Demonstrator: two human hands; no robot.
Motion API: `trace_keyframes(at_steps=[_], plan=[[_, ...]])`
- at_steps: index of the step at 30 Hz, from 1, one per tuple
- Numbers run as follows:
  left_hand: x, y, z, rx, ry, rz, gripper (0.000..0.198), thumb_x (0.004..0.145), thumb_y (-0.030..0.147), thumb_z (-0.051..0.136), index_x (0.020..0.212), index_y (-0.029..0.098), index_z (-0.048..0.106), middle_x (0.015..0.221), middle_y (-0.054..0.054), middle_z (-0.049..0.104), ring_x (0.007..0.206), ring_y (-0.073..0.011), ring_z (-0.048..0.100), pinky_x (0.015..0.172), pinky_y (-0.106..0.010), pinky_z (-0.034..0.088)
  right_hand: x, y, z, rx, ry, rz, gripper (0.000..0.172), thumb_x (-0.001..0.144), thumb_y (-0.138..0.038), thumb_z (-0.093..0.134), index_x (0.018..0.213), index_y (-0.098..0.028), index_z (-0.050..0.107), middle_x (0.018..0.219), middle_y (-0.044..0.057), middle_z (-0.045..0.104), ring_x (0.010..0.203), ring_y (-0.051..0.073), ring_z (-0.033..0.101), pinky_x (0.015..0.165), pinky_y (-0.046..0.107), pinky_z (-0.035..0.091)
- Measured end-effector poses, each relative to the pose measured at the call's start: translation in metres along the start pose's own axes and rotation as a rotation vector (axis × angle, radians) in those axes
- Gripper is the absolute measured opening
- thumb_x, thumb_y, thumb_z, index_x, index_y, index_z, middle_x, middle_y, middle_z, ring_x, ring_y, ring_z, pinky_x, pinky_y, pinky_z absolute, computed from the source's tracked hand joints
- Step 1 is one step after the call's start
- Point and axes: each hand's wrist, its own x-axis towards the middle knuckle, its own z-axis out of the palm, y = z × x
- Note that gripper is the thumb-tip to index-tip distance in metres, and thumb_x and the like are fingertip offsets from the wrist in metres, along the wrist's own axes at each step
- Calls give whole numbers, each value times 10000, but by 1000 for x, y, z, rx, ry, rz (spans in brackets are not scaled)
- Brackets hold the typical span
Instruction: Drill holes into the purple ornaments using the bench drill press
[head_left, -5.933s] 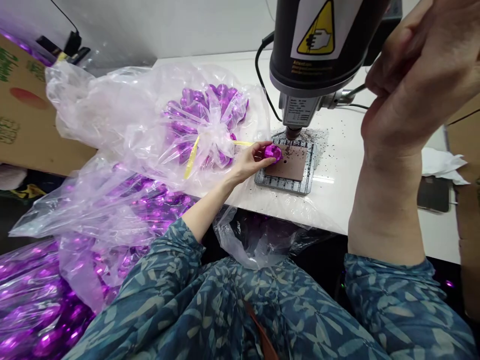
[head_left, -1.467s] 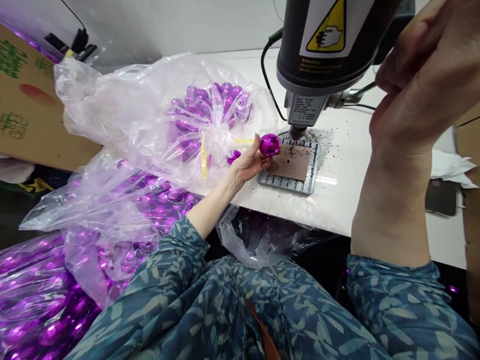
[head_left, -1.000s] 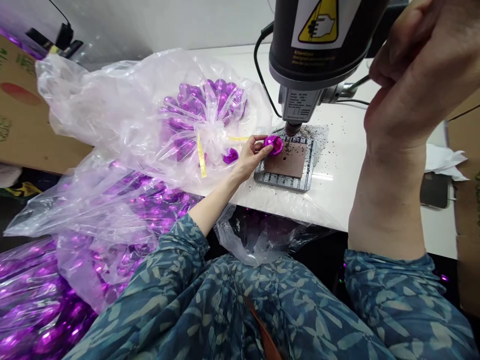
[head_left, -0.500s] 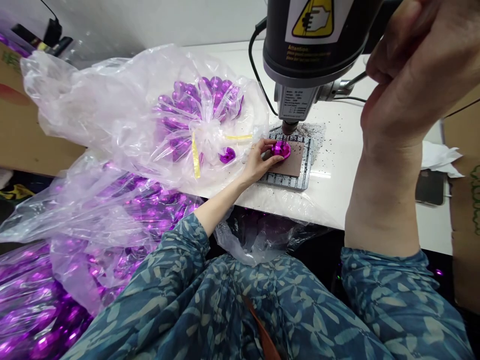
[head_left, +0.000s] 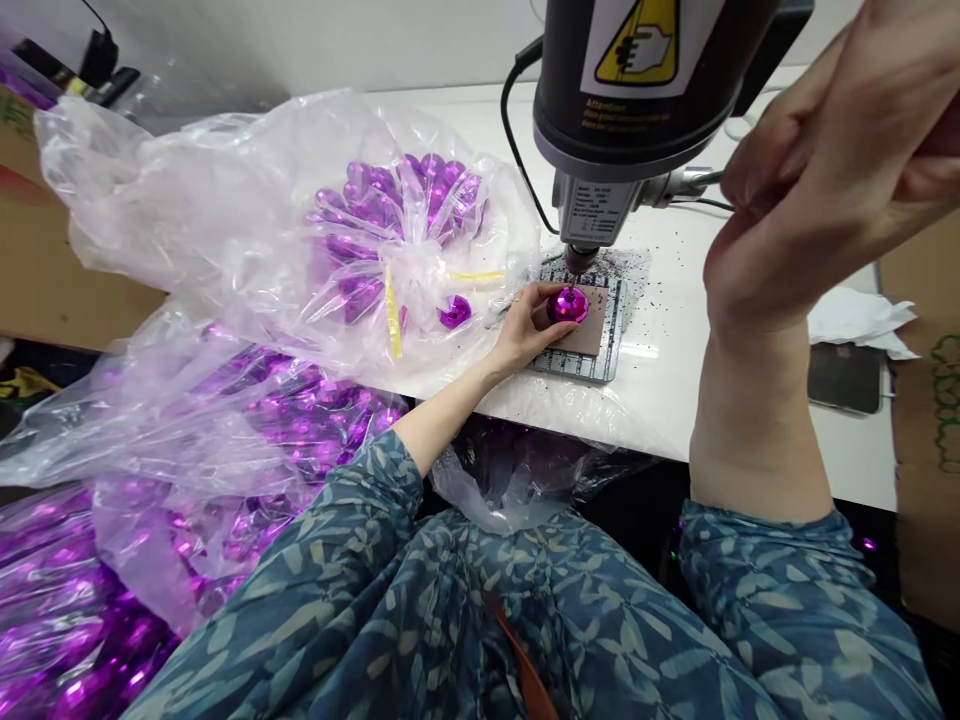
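Note:
My left hand (head_left: 527, 325) pinches a shiny purple faceted ball (head_left: 568, 306) between thumb and fingers, on a brown square pad (head_left: 589, 338) that lies on a slotted metal base (head_left: 600, 368). Directly over the ball is the bit of a drill press (head_left: 581, 258); whether the tip touches the ball is hard to make out. My right hand (head_left: 817, 170) is raised beside the machine's dark motor housing (head_left: 645, 100), its fingers curled round the feed lever (head_left: 705, 179), most of which the hand hides.
Left of the base, a clear plastic bag (head_left: 247, 160) holds several purple balls, with one loose ball (head_left: 454, 311) near it. More bagged balls (head_left: 67, 620) fill the lower left. Dark shavings dot the white table (head_left: 667, 330). A phone (head_left: 846, 378) and tissue (head_left: 862, 318) are at right.
My right hand has come down and leftward with the lever. The drill chuck is slightly lower, over the ball. My left hand and the ball have shifted slightly right.

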Motion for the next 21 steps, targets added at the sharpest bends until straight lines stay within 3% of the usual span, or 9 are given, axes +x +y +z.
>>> trace_keyframes(at_steps=[2, 7, 11, 15, 21], plan=[[0, -3, 0, 13, 1, 12, 623, 1010, 653, 828, 1447, 247, 648, 1445, -129, 722, 1421, -314, 695, 1275, -516, 539, -12, -1, 0, 61, 142, -27, 689, 976, -685, 579, 644, -225, 189, 578, -30, 284, 525, -13, 309, 679, 280, 256], [0, -8, 1, 38, -11, 24, 642, 1013, 694, 803, 1464, 270, 632, 1460, -118, 710, 1431, -313, 686, 1266, -515, 541, -31, 7, -5, 45, 168, -65, 799, 993, -645, 670, 624, -206, 113, 493, -36, 155, 430, 1, 334, 544, 289, 175], [0, -3, 1, 21, 1, 19, 613, 1011, 667, 816, 1448, 271, 648, 1446, -123, 719, 1430, -321, 685, 1275, -531, 531, -38, 21, -7, 41, 200, -100, 830, 1012, -630, 684, 563, -213, 124, 460, -22, 169, 407, 26, 320, 513, 317, 179], [0, 4, 0, 0, 5, -47, 605, 976, 637, 869, 1413, 266, 678, 1450, -119, 728, 1433, -311, 685, 1290, -509, 517, -48, 38, -4, -102, 290, -164, 867, 1006, -778, 603, 526, -241, 119, 441, -10, 162, 397, 50, 281, 472, 351, 182], [1, 8, 0, -31, 20, -94, 632, 934, 624, 916, 1396, 253, 696, 1437, -119, 740, 1432, -314, 685, 1303, -511, 505, -67, 70, -6, -198, 306, -117, 863, 1031, -849, 465, 577, -242, 52, 469, 18, 129, 482, 82, 270, 546, 359, 297]])
